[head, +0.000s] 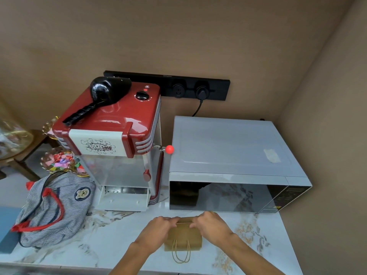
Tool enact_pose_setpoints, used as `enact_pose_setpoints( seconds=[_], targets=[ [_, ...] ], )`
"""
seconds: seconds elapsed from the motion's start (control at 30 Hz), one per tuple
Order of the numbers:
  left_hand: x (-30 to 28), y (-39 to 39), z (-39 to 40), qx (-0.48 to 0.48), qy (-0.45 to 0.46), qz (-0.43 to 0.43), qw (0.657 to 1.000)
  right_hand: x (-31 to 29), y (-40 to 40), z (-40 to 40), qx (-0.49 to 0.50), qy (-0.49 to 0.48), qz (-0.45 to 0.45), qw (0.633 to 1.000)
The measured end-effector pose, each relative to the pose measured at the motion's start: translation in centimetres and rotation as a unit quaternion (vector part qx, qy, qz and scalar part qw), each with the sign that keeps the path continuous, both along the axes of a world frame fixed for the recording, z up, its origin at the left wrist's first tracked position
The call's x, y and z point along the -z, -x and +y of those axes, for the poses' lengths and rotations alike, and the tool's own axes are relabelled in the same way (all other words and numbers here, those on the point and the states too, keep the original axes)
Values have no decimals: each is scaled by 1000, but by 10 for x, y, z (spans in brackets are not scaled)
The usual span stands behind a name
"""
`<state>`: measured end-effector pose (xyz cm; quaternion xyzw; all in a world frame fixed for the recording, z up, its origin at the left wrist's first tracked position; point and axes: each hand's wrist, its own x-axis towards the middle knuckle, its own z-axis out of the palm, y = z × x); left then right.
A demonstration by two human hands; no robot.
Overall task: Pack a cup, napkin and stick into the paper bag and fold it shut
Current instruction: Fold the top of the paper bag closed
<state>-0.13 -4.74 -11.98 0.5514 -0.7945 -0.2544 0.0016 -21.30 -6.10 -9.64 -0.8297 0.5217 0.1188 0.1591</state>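
Observation:
A brown paper bag (pixel 183 238) stands on the marble counter (pixel 111 247) near its front edge, its twine handles hanging down the near face. My left hand (pixel 158 231) grips the bag's top edge on the left. My right hand (pixel 212 225) grips the same edge on the right. The top is pinched flat between both hands. No cup, napkin or stick is visible; the bag's inside is hidden.
A silver microwave (pixel 234 161) stands close behind the bag. A red popcorn machine (pixel 117 139) with a black scoop on top is behind left. A striped cloth bag (pixel 55 207) lies at left, a dish of coloured wrappers (pixel 59 161) behind it.

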Motion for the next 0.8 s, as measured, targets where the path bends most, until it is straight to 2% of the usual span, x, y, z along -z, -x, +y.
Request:
enact_pose_setpoints(
  seconds=[0.17, 0.47, 0.53, 0.67, 0.8],
  targets=[
    [1, -1, -3, 13, -17, 22, 1000, -5, 0, 2, 16, -14, -31, 999],
    [3, 0, -9, 10, -11, 22, 1000, -5, 4, 3, 0, -24, -24, 999],
    [4, 1, -9, 11, -2, -7, 1000, -3, 5, 3, -4, -16, -9, 1000],
    [-9, 8, -13, 28, 2, -121, 992, -8, -3, -1, -32, 10, 45, 998],
    [-14, 26, -16, 53, 8, -164, 985, -9, -17, -3, -39, 15, 67, 997]
  ],
)
